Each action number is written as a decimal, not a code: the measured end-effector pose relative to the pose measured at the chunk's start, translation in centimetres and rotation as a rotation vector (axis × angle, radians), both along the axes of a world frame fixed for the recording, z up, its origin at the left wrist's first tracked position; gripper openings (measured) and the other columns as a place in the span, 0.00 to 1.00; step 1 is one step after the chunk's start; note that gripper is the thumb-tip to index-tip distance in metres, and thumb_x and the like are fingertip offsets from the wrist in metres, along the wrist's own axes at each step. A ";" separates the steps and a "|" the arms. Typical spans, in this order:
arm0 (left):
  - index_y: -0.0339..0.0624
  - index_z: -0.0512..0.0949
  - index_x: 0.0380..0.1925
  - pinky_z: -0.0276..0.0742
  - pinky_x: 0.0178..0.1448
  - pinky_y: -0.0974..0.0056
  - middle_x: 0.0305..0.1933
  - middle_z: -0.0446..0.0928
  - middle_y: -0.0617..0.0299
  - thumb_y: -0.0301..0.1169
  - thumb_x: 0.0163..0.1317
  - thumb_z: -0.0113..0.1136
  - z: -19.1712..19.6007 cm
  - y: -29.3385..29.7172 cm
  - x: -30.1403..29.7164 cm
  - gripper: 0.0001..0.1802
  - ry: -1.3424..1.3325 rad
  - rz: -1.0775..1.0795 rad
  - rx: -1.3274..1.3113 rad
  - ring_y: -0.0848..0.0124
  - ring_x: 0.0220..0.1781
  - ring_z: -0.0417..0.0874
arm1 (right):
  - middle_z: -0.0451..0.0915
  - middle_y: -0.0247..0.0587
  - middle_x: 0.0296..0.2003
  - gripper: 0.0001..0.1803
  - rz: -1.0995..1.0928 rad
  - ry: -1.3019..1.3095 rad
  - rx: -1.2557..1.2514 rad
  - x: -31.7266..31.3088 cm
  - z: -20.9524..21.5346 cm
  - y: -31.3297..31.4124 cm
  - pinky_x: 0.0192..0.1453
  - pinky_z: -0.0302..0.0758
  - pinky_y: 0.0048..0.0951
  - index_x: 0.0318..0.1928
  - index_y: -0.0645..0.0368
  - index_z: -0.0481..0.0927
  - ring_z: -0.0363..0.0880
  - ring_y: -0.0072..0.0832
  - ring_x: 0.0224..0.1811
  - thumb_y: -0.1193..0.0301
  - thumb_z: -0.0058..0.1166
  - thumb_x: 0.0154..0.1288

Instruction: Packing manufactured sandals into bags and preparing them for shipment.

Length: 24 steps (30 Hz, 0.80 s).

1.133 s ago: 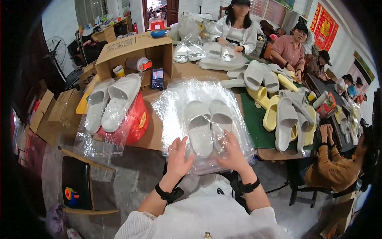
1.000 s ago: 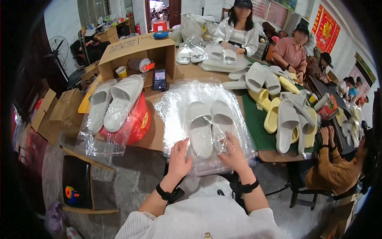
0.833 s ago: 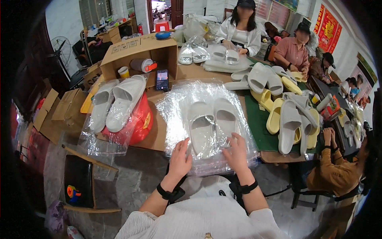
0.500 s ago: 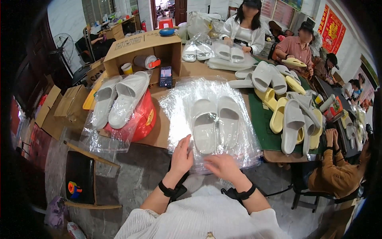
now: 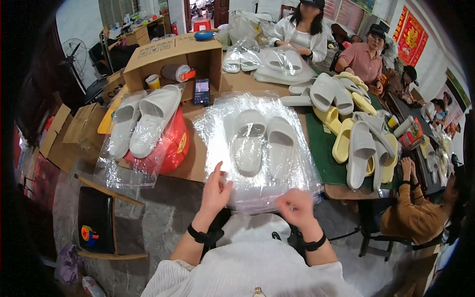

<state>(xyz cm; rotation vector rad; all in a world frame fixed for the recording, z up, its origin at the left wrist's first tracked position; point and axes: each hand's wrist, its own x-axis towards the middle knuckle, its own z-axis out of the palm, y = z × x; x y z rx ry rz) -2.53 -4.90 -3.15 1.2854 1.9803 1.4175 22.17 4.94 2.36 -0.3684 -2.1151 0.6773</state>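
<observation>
Crowded workshop table (image 5: pixel 198 163). At its near edge, left hand (image 5: pixel 215 188) and right hand (image 5: pixel 295 208) each pinch the open end of a clear plastic bag (image 5: pixel 302 168) holding pale grey slippers (image 5: pixel 264 143). Loose slippers (image 5: pixel 346 123) cover the right side.

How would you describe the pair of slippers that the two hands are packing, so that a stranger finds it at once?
Start from the open cardboard box at the table's far left, then come toward the near edge. The white slippers lie side by side inside the clear plastic bag that the left hand and right hand pinch. The bagged pair beside them rests on something red.
</observation>
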 end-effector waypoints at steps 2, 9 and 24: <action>0.46 0.59 0.73 0.75 0.34 0.68 0.38 0.77 0.57 0.27 0.62 0.63 0.1 -0.3 -0.4 0.39 -0.038 0.010 0.000 0.75 0.29 0.76 | 0.76 0.38 0.22 0.03 -0.379 0.074 -0.073 1.9 -0.2 1.2 0.27 0.68 0.28 0.28 0.60 0.81 0.74 0.30 0.23 0.78 0.63 0.58; 0.49 0.60 0.74 0.72 0.31 0.73 0.30 0.77 0.66 0.25 0.64 0.61 0.2 -1.3 -0.6 0.38 -0.126 -0.124 -0.027 0.81 0.25 0.74 | 0.81 0.39 0.28 0.26 -0.656 -0.210 -0.507 3.9 -2.1 5.8 0.35 0.74 0.27 0.58 0.64 0.75 0.76 0.26 0.27 0.61 0.61 0.66; 0.42 0.80 0.58 0.72 0.31 0.75 0.33 0.77 0.67 0.19 0.65 0.53 0.5 -1.2 -1.4 0.21 -0.156 -0.086 0.010 0.82 0.26 0.75 | 0.83 0.41 0.26 0.28 -0.491 -0.470 -0.538 3.0 -3.8 6.2 0.36 0.75 0.31 0.63 0.65 0.69 0.81 0.33 0.26 0.69 0.58 0.64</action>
